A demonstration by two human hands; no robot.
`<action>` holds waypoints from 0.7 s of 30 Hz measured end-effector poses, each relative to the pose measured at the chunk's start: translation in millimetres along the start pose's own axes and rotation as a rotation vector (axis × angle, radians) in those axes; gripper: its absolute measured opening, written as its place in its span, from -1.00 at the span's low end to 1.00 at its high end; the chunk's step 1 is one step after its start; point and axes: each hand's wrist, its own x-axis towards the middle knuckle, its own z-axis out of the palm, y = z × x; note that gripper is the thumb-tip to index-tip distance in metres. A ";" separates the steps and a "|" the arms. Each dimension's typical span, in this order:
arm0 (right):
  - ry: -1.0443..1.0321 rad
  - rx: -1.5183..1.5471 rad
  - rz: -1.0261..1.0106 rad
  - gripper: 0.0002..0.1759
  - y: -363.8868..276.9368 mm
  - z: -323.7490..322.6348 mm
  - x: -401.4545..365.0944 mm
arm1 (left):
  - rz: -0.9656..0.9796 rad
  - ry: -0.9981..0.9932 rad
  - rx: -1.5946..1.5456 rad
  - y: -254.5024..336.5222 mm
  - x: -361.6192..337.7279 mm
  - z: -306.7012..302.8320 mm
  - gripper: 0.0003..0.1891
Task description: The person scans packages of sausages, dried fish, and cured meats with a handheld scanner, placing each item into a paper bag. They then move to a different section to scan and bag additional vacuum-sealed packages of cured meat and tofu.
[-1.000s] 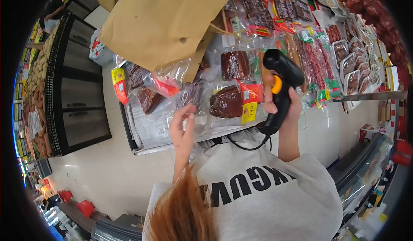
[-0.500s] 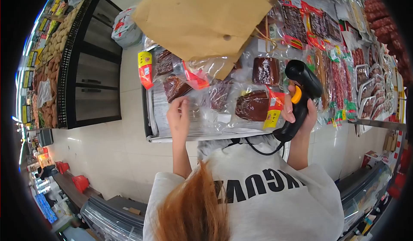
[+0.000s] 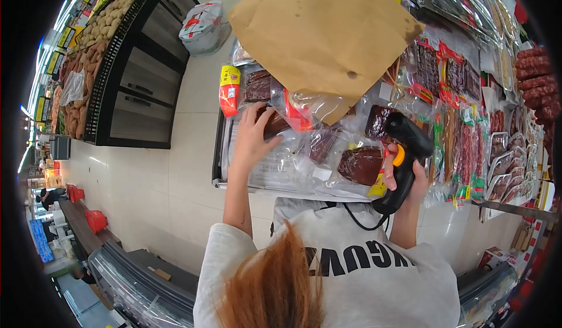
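My right hand (image 3: 417, 179) is wrapped round a black barcode scanner (image 3: 404, 158) with an orange trigger, its head tilted over the packs. A cable runs from the scanner's handle toward my body. My left hand (image 3: 253, 138) has its fingers apart, fingertips right at a clear-wrapped piece of dark cured meat (image 3: 276, 124). Near the scanner lies another packed piece of cured meat (image 3: 358, 165). A red and yellow labelled pack (image 3: 229, 91) is at the far left corner of the display. Brown cardboard (image 3: 322, 41) covers the packs behind.
Sausage packs (image 3: 462, 146) hang or lie to the right, beside trays of sliced meat (image 3: 503, 161). At the left stands a dark cabinet topped with potatoes (image 3: 120, 6). A wrapped white bundle (image 3: 202, 26) sits on the floor between cabinet and display.
My left hand has reached forward and spread its fingers at a meat pack. The right hand keeps the scanner, now lower over the packs. The whole view has shifted slightly.
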 end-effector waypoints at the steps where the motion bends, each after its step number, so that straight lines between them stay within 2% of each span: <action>1: 0.018 -0.024 0.018 -0.39 1.8 3.9 -0.2 | -0.007 -0.019 -0.011 -2.0 -0.3 1.7 -0.40; 5: 0.025 -0.048 0.085 -0.38 9.7 2.4 -1.8 | -0.084 -0.038 -0.100 1.1 -2.9 5.5 -0.30; 7: 0.002 -0.050 0.119 -0.37 13.2 1.2 0.1 | -0.018 -0.011 -0.004 0.5 -6.6 7.4 -0.21; 15: 0.020 -0.055 0.123 -0.37 17.8 8.1 3.2 | -0.164 -0.082 0.057 11.7 -26.1 -0.7 -0.14; 21: 0.044 -0.078 0.156 -0.38 20.7 12.5 5.8 | -0.075 -0.019 0.004 1.5 -22.8 8.4 -0.20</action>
